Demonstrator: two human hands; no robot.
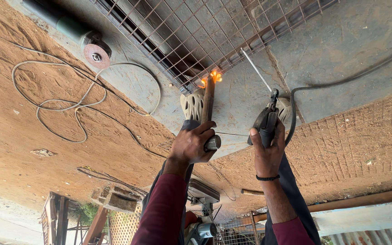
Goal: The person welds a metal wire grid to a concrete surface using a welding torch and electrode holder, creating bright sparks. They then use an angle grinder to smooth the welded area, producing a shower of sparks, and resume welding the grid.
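1. Left hand (191, 146) is gripping a hammer (208, 111) near its head end, fingers clenched around it, with the wooden handle pointing up toward frame centre; its far end is touching the glowing spot (210, 76) at the edge of the wire mesh panel (214, 31), probably pressing the mesh down on the hot joint.
2. Right hand (267, 152) is grasping the electrode holder (267, 122), fingers closed around its grip; the welding rod (256, 69) is angling up-left, its tip stopping short of the glow, held clear.
3. The black cable (336, 84) is running off the holder to the upper right, keeping slack out of the work area.
4. The mesh panel is lying flat in its metal frame on the grey slab (341, 50), top centre.
5. An angle grinder (75, 34) is lying at upper left, disc facing up, its cord (60, 97) looping over the dirt.
6. No containers are showing; the clutter along the bottom edge is too jumbled to identify.
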